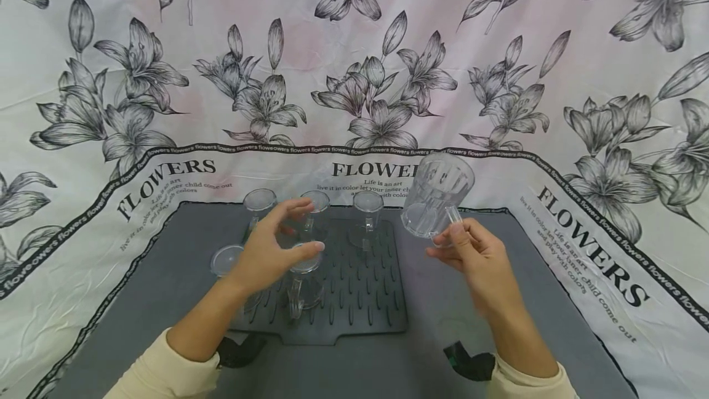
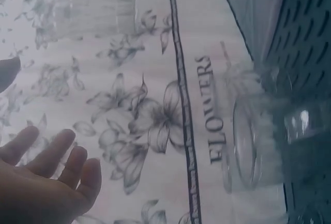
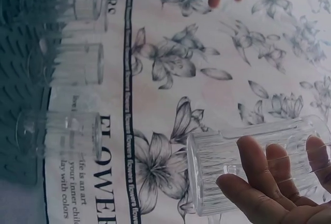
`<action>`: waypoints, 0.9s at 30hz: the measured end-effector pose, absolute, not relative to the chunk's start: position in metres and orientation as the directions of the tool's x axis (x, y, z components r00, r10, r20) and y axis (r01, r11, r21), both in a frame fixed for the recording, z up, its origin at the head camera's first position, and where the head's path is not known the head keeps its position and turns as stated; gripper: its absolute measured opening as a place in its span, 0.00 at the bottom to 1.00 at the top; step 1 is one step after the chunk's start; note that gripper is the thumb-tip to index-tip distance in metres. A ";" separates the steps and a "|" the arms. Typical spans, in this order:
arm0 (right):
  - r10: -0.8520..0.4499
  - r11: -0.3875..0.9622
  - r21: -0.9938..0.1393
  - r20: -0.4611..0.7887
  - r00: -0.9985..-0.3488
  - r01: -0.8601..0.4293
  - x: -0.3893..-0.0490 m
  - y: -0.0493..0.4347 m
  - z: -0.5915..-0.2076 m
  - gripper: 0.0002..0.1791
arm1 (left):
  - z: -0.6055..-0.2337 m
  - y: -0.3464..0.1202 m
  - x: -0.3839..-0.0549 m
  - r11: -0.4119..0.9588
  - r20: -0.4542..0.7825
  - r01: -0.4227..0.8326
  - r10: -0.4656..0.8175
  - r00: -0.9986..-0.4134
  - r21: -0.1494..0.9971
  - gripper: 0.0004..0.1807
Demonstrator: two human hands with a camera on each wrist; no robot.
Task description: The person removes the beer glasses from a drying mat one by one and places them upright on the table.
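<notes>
My right hand (image 1: 479, 257) holds a clear ribbed glass mug (image 1: 437, 189) by its handle, tilted in the air right of a dark mat (image 1: 365, 319). In the right wrist view, the fingers (image 3: 253, 162) overlap the side of that mug (image 3: 212, 182). My left hand (image 1: 268, 248) hovers over the mat's left part, thumb and fingers spread apart with nothing between them. Around and behind it stand several other clear mugs, among them a back-row mug (image 1: 368, 202), a front mug (image 1: 306, 288) and a left mug (image 1: 226, 260), some partly hidden by the hand and forearm.
The raised-pattern mat lies on a grey table (image 1: 443, 325). Behind and at both sides hangs a white flower-print cloth (image 1: 310, 109) with black lettering. Black straps show near both cuffs, including the right strap (image 1: 471, 365).
</notes>
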State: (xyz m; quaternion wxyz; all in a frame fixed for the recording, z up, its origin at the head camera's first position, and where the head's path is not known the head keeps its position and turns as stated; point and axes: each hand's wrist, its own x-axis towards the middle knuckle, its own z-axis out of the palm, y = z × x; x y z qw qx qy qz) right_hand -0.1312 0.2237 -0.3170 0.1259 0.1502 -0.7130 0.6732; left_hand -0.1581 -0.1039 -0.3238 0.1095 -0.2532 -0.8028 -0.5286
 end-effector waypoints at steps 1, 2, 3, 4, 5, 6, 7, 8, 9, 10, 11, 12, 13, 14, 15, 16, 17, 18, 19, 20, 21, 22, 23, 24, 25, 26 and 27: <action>-0.042 0.055 -0.921 0.384 -0.923 -0.385 -0.133 0.225 -0.318 0.20 | -0.322 -0.109 -0.158 0.322 0.447 0.522 0.281 -0.849 0.790 0.37; -0.037 0.059 -0.921 0.384 -0.923 -0.385 -0.135 0.227 -0.319 0.21 | -0.320 -0.114 -0.158 0.334 0.446 0.518 0.271 -0.853 0.787 0.37; -0.035 0.066 -0.920 0.385 -0.922 -0.386 -0.137 0.229 -0.320 0.21 | -0.319 -0.120 -0.158 0.351 0.444 0.511 0.257 -0.859 0.785 0.37; -0.034 0.070 -0.920 0.385 -0.922 -0.386 -0.139 0.230 -0.321 0.21 | -0.317 -0.127 -0.157 0.362 0.440 0.502 0.244 -0.864 0.785 0.37; -0.030 0.074 -0.919 0.385 -0.922 -0.386 -0.141 0.232 -0.322 0.21 | -0.316 -0.134 -0.156 0.378 0.437 0.492 0.226 -0.870 0.784 0.37; -0.028 0.076 -0.919 0.385 -0.922 -0.386 -0.143 0.234 -0.324 0.21 | -0.315 -0.141 -0.156 0.385 0.432 0.481 0.211 -0.877 0.787 0.37; -0.021 0.077 -0.919 0.385 -0.923 -0.386 -0.146 0.236 -0.325 0.21 | -0.314 -0.148 -0.154 0.390 0.427 0.469 0.196 -0.883 0.792 0.37; -0.013 0.075 -0.920 0.385 -0.923 -0.385 -0.148 0.237 -0.326 0.22 | -0.314 -0.154 -0.153 0.393 0.421 0.458 0.181 -0.889 0.798 0.37; -0.008 0.079 -0.920 0.385 -0.923 -0.384 -0.150 0.239 -0.327 0.22 | -0.313 -0.160 -0.152 0.393 0.421 0.453 0.169 -0.891 0.801 0.37; -0.002 0.083 -0.920 0.385 -0.923 -0.384 -0.152 0.241 -0.328 0.23 | -0.313 -0.166 -0.151 0.389 0.424 0.453 0.163 -0.891 0.802 0.37; 0.006 0.086 -0.920 0.384 -0.923 -0.382 -0.154 0.242 -0.329 0.23 | -0.313 -0.171 -0.150 0.393 0.424 0.451 0.158 -0.892 0.801 0.37; 0.012 0.088 -0.920 0.383 -0.924 -0.381 -0.157 0.244 -0.330 0.23 | -0.313 -0.176 -0.149 0.397 0.424 0.450 0.158 -0.892 0.800 0.38; 0.022 0.091 -0.921 0.383 -0.924 -0.379 -0.159 0.245 -0.331 0.23 | -0.314 -0.180 -0.148 0.405 0.423 0.451 0.162 -0.892 0.796 0.39; 0.027 0.095 -0.921 0.382 -0.924 -0.378 -0.161 0.246 -0.332 0.24 | -0.315 -0.184 -0.147 0.409 0.419 0.450 0.169 -0.892 0.793 0.40; 0.031 0.100 -0.921 0.381 -0.924 -0.377 -0.163 0.248 -0.334 0.24 | -0.316 -0.189 -0.146 0.413 0.415 0.451 0.179 -0.892 0.791 0.41; 0.036 0.100 -0.921 0.380 -0.924 -0.375 -0.165 0.249 -0.335 0.24 | -0.319 -0.193 -0.146 0.421 0.408 0.449 0.188 -0.893 0.788 0.42; 0.043 0.098 -0.923 0.378 -0.925 -0.373 -0.167 0.250 -0.336 0.24 | -0.321 -0.198 -0.145 0.425 0.399 0.444 0.197 -0.896 0.788 0.43; 0.047 0.098 -0.923 0.377 -0.925 -0.371 -0.169 0.251 -0.338 0.24 | -0.324 -0.203 -0.145 0.433 0.387 0.438 0.205 -0.899 0.788 0.44; 0.051 0.098 -0.924 0.375 -0.926 -0.369 -0.171 0.252 -0.339 0.24 | -0.328 -0.209 -0.145 0.438 0.375 0.432 0.214 -0.902 0.788 0.45; 0.055 0.096 -0.925 0.373 -0.926 -0.367 -0.173 0.253 -0.341 0.24 | -0.332 -0.215 -0.145 0.445 0.363 0.426 0.223 -0.905 0.788 0.46; 0.061 0.096 -0.926 0.371 -0.927 -0.364 -0.175 0.254 -0.342 0.23 | -0.336 -0.221 -0.145 0.450 0.351 0.419 0.231 -0.908 0.789 0.46; 0.068 0.095 -0.927 0.369 -0.927 -0.362 -0.177 0.255 -0.344 0.23 | -0.341 -0.227 -0.146 0.458 0.339 0.412 0.236 -0.911 0.788 0.46; 0.075 0.095 -0.928 0.367 -0.927 -0.360 -0.179 0.255 -0.346 0.23 | -0.346 -0.233 -0.147 0.457 0.329 0.408 0.245 -0.912 0.790 0.46; 0.079 0.089 -0.930 0.363 -0.928 -0.356 -0.181 0.256 -0.348 0.23 | -0.351 -0.239 -0.147 0.462 0.321 0.404 0.251 -0.913 0.790 0.46; 0.086 0.084 -0.932 0.359 -0.929 -0.353 -0.183 0.256 -0.350 0.23 | -0.356 -0.244 -0.148 0.466 0.313 0.400 0.254 -0.915 0.789 0.46; 0.092 0.080 -0.934 0.355 -0.930 -0.348 -0.185 0.257 -0.353 0.22 | -0.362 -0.249 -0.149 0.472 0.303 0.391 0.254 -0.919 0.790 0.46; 0.097 0.079 -0.935 0.352 -0.931 -0.345 -0.187 0.258 -0.355 0.22 | -0.368 -0.254 -0.149 0.477 0.290 0.379 0.252 -0.923 0.793 0.46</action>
